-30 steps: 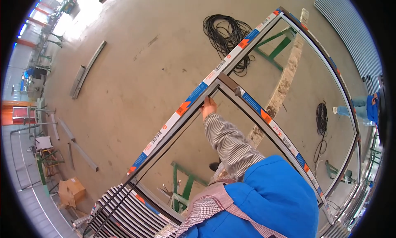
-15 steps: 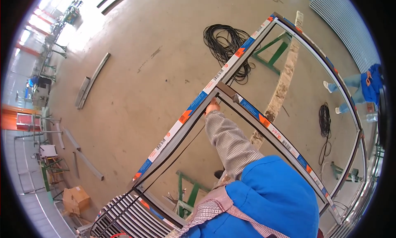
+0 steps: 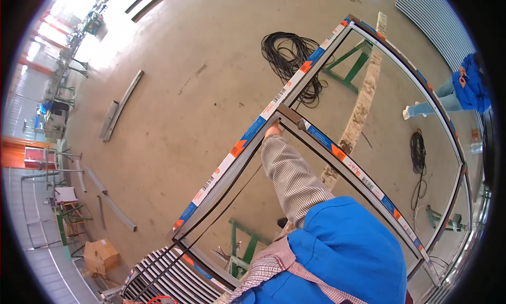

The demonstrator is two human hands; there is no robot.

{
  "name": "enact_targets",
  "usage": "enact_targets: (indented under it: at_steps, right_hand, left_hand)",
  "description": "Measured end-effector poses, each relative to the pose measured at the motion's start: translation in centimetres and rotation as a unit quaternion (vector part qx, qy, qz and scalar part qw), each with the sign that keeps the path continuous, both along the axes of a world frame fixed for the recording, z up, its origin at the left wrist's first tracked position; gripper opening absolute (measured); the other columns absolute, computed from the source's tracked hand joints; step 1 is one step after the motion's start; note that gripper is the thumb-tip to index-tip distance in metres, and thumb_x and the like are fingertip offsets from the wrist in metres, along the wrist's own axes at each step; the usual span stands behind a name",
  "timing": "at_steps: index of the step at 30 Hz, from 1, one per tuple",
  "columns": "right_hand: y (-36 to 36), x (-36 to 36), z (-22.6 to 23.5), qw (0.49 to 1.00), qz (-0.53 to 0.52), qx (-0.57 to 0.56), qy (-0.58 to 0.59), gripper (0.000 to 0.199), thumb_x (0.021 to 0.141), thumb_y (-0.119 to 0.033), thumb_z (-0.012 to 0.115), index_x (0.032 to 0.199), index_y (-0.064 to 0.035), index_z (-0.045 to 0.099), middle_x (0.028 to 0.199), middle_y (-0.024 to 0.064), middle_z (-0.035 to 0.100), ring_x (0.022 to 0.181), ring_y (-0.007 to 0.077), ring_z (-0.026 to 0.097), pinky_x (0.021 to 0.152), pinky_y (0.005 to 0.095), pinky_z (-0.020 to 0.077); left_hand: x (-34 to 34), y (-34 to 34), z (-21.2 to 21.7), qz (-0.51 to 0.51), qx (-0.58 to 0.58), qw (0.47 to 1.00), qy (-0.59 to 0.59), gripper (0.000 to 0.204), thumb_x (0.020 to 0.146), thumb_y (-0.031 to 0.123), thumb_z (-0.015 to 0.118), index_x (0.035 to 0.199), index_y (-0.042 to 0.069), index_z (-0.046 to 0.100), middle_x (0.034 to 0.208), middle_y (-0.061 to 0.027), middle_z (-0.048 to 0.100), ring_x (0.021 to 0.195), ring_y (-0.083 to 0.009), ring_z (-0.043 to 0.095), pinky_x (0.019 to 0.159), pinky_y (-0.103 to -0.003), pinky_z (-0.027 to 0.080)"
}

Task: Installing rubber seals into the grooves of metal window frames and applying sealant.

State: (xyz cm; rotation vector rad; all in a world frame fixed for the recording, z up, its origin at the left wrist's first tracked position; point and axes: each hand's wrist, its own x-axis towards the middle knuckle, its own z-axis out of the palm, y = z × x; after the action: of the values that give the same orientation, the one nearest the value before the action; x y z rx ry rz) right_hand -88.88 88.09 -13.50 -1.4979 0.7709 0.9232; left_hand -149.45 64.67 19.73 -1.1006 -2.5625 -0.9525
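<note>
The left hand (image 3: 273,130) was reaching way out and pressed up into the inside corner of a big grey aluminium window frame wrapped in blue, white and orange protective tape (image 3: 247,140), right where the long outer bar met a taped cross bar (image 3: 348,164). Fingers were curled against the metal, but I couldn't tell if they were actually clamped around anything or just pushing. The arm in the checked grey sleeve (image 3: 292,177) ran up from the bottom of the view. The right hand wasn't visible at all, probably somewhere behind the blue jacket (image 3: 348,251).

A thin black rubber strip (image 3: 226,209) hung loose along the inside of the long bar, trailing down toward a stack of grey metal profiles (image 3: 168,277) at the lower left. The frame sat on green metal trestles (image 3: 242,248) over a concrete floor (image 3: 174,93).

Further out, a tangled coil of black cord (image 3: 290,56) lay on the floor just past the frame's far edge. Another person in a blue top (image 3: 472,85) stood off at the right, well apart. A brown cardboard box (image 3: 100,255) sat at the lower left.
</note>
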Motion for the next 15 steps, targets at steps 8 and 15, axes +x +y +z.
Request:
enact_targets:
  at_steps: [8, 15]
  right_hand:
    - [-1.9, -5.5, -7.3, 0.952, 0.076, 0.103, -0.28, 0.055, 0.09, -0.047, 0.038, 0.091, 0.0044, 0.059, 0.089, 0.0201, 0.063, 0.085, 0.0315, 0.061, 0.073, 0.038, 0.0467]
    - [-3.2, -4.9, -1.8, 0.956, 0.215, -0.008, -0.198, 0.058, 0.092, -0.047, 0.029, 0.1, 0.0031, 0.057, 0.097, 0.0228, 0.061, 0.095, 0.0384, 0.056, 0.082, 0.0437, 0.0426]
  left_hand:
    - [0.8, -1.2, -0.5, -0.028, 0.128, 0.926, -0.353, 0.025, 0.084, 0.029, 0.056, 0.077, 0.007, 0.045, 0.06, -0.0056, 0.047, 0.053, -0.0179, 0.049, 0.046, -0.035, 0.045]
    - [-1.3, -2.1, -1.9, -0.03, 0.084, 0.934, -0.346, 0.025, 0.085, 0.029, 0.052, 0.075, 0.007, 0.045, 0.06, -0.0059, 0.048, 0.053, -0.0189, 0.049, 0.048, -0.033, 0.045]
